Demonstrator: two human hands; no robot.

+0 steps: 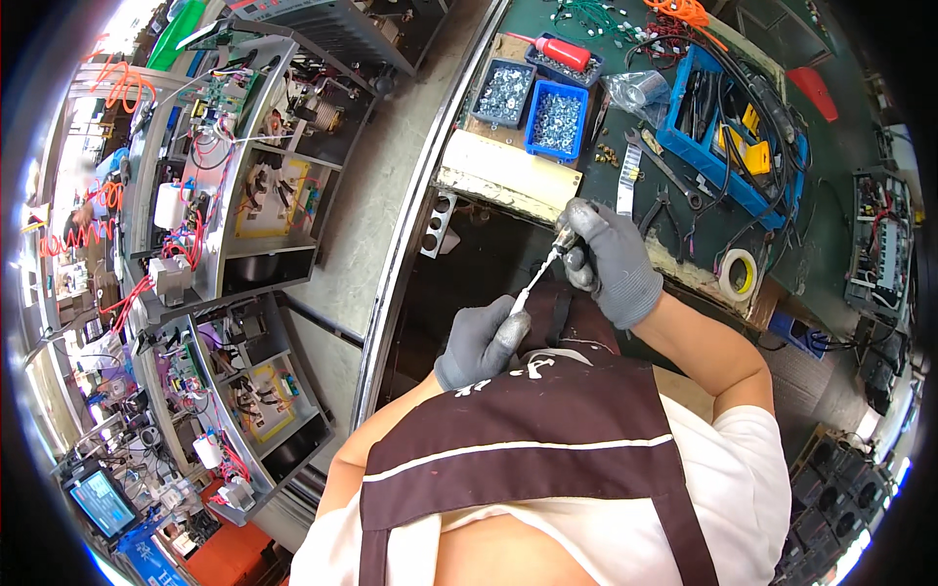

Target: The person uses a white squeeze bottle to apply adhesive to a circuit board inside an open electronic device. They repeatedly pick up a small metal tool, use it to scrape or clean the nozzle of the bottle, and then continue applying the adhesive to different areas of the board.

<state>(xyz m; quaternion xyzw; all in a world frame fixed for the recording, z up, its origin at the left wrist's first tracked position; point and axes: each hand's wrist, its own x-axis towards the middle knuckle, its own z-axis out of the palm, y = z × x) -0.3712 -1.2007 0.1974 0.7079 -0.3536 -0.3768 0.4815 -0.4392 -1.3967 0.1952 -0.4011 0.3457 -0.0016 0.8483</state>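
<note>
Both my hands wear grey gloves with darkened fingertips. In front of my brown apron, a thin white cable-like piece (539,280) runs slantwise between them. My left hand (479,344) is closed round its lower end, thumb on top. My right hand (622,272), higher and farther right, pinches a small metal fitting (564,237) at the upper end with thumb and fingers. The gloves hide part of both ends, and I cannot tell exactly what the piece is. Just beyond my right hand, pliers (662,213) and a long spanner (674,176) lie on the green bench.
A blue bin (532,137) and a grey bin (478,105) of small hardware stand at the bench's near left. A red-handled tool (564,53) lies behind. Right of them are a blue tool tray (674,132) and a tape roll (724,277). Open electrical cabinets (318,244) stand left.
</note>
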